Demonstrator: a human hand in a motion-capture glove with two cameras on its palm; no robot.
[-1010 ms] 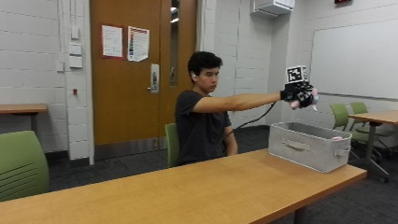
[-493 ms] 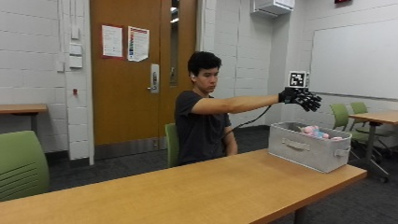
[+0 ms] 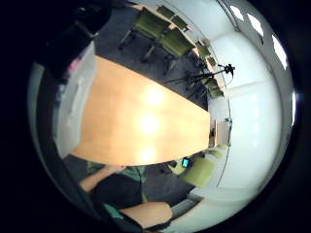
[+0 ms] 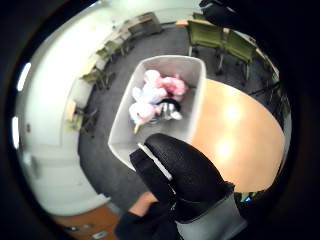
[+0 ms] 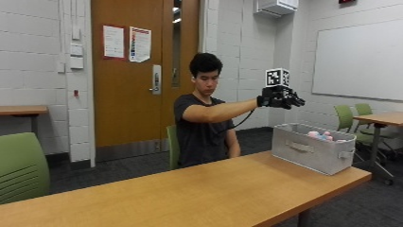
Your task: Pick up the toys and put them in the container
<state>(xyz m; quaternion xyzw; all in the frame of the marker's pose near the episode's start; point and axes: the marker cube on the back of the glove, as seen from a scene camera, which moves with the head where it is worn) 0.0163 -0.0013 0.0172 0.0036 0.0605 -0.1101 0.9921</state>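
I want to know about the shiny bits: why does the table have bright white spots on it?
That is glare from lights overhead bouncing off the table: three spots in the little finger side palm view, two in the thumb side palm view beside the container; in the outside view the tabletop shows only a soft sheen.

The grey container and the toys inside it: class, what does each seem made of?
Grey rectangular container: probably fabric over stiff sides, matte, with a sewn-looking strap handle. Pink and pale blue toys: apparently plush, with soft, fuzzy, rounded shapes.
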